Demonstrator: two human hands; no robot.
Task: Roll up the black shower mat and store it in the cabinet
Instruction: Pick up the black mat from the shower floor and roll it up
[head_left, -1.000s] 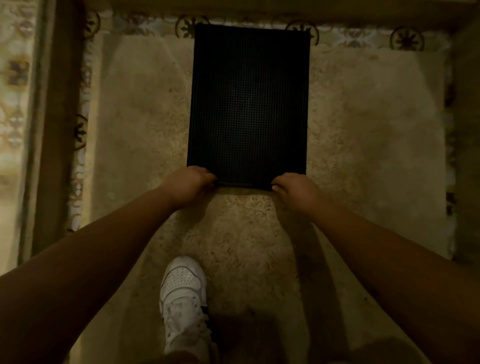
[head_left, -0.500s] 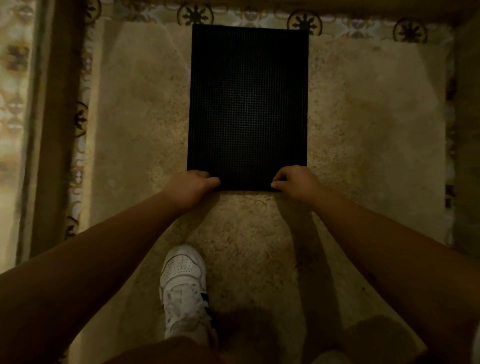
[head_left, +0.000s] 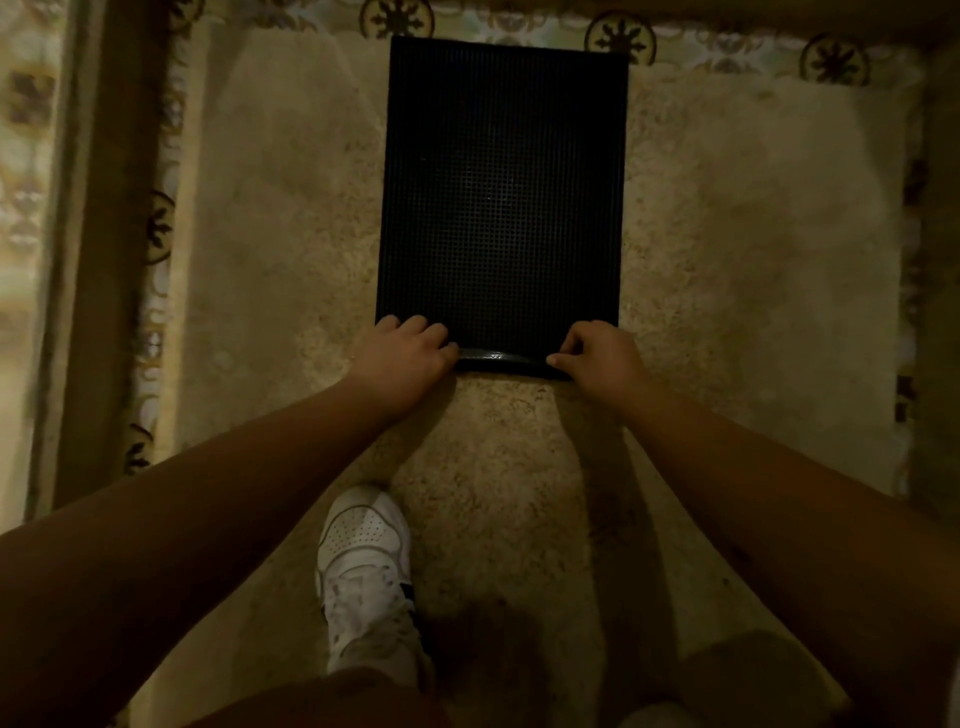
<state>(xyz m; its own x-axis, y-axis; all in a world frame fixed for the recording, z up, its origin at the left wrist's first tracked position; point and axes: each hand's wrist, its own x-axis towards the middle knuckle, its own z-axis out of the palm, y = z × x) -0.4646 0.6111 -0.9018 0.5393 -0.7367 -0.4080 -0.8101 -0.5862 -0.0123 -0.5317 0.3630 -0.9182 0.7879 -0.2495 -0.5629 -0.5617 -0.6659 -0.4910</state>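
One mat (head_left: 501, 197) lies flat on the beige floor (head_left: 753, 260). Two hands hold its near edge — the left hand (head_left: 402, 358) grips the left corner, the right hand (head_left: 597, 356) pinches the right corner. One white shoe (head_left: 363, 566) stands below.

A black shower mat (head_left: 501, 202) is seen lying flat on a speckled beige floor (head_left: 753, 260), its far edge close to a band of patterned tiles (head_left: 618, 36) with dark round motifs. The near edge of the mat is gripped at both corners: the left hand (head_left: 402, 358) is curled over the near left corner, and the right hand (head_left: 597, 356) is curled over the near right corner. Between the two hands the near edge is lifted slightly and turned up, so that a narrow glossy strip is shown. A white sneaker (head_left: 366, 577) is planted on the floor below the left forearm.
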